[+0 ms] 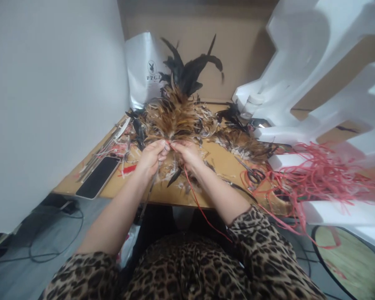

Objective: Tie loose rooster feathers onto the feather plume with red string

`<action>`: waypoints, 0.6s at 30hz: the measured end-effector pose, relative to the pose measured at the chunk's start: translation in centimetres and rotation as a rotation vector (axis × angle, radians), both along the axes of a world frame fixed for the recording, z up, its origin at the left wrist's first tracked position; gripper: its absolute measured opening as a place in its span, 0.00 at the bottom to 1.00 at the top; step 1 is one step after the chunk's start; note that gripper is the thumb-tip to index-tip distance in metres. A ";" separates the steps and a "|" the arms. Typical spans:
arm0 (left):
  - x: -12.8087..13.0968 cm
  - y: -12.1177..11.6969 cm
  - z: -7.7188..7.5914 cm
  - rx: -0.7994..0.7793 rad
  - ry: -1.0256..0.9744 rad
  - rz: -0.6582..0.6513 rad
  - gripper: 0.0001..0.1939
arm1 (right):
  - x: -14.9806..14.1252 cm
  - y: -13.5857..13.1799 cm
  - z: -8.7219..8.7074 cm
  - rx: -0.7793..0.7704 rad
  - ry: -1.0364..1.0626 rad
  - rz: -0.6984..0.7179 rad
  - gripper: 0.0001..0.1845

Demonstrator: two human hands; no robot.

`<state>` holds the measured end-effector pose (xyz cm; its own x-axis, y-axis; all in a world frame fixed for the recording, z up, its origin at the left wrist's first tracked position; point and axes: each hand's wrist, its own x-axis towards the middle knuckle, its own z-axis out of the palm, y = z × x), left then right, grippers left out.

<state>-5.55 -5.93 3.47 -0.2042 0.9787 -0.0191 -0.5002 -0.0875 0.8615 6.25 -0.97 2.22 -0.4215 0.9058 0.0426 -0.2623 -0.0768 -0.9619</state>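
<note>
Tension thin red string (191, 188) evenly, pinched by left hand (152, 158) and right hand (189, 155) together, against brown-and-black feather bunch (171, 114) just beyond.

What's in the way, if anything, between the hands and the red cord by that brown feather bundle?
Nothing visible. The left hand and right hand both have their fingertips on the red cord, right at the base of the feather bundle.
</note>
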 end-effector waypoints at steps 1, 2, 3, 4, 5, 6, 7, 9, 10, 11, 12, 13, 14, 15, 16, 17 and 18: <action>0.2 0.2 -0.2 0.011 0.020 0.017 0.10 | 0.0 0.1 -0.1 0.003 0.021 -0.034 0.13; 0.4 0.3 -0.4 0.019 0.039 0.036 0.11 | -0.1 0.2 -0.2 0.015 0.041 -0.066 0.13; 0.6 0.4 -0.6 0.025 0.056 0.061 0.11 | -0.2 0.3 -0.4 0.033 0.064 -0.090 0.12; 0.8 0.6 -0.7 0.029 0.074 0.091 0.11 | -0.3 0.3 -0.7 0.053 0.083 -0.112 0.12; 1.0 0.6 -0.8 0.030 0.096 0.126 0.11 | -0.3 0.3 -0.9 0.070 0.100 -0.130 0.11; 1.3 0.7 -0.9 0.025 0.121 0.164 0.11 | -0.4 0.3 -1.2 0.086 0.111 -0.139 0.11; 1.5 0.7 -1.0 0.016 0.148 0.203 0.11 | -0.4 0.2 -1.5 0.104 0.116 -0.143 0.10; 1.9 0.6 -1.3 -0.009 0.208 0.279 0.11 | -0.4 0.0 -1.9 0.148 0.108 -0.132 0.10; 2.1 0.5 -1.5 -0.013 0.242 0.314 0.11 | -0.4 -0.1 -2.1 0.174 0.098 -0.120 0.11; 2.2 0.4 -1.8 -0.005 0.279 0.346 0.11 | -0.5 -0.2 -2.2 0.197 0.088 -0.115 0.11; 2.2 0.3 -2.1 0.015 0.320 0.370 0.11 | -0.5 -0.3 -2.3 0.213 0.078 -0.117 0.11; 2.3 0.3 -2.4 0.039 0.363 0.387 0.11 | -0.6 -0.3 -2.4 0.220 0.070 -0.125 0.11; 2.2 0.3 -2.7 0.059 0.403 0.403 0.11 | -0.8 -0.3 -2.5 0.218 0.063 -0.135 0.11; 2.2 0.4 -2.9 0.073 0.437 0.423 0.11 | -0.9 -0.2 -2.6 0.209 0.057 -0.144 0.11; 2.2 0.6 -3.2 0.077 0.464 0.449 0.12 | -1.1 -0.1 -2.7 0.199 0.055 -0.155 0.11; 2.2 0.8 -3.4 0.077 0.482 0.482 0.12 | -1.2 0.1 -2.8 0.191 0.050 -0.167 0.11; 2.3 1.0 -3.5 0.075 0.494 0.517 0.14 | -1.3 0.3 -2.9 0.187 0.038 -0.180 0.11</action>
<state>-3.27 -4.95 -0.03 -0.6092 0.7496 0.2590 0.0683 -0.2758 0.9588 4.94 -0.69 -0.73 -0.2492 0.9409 0.2292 -0.2915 0.1528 -0.9443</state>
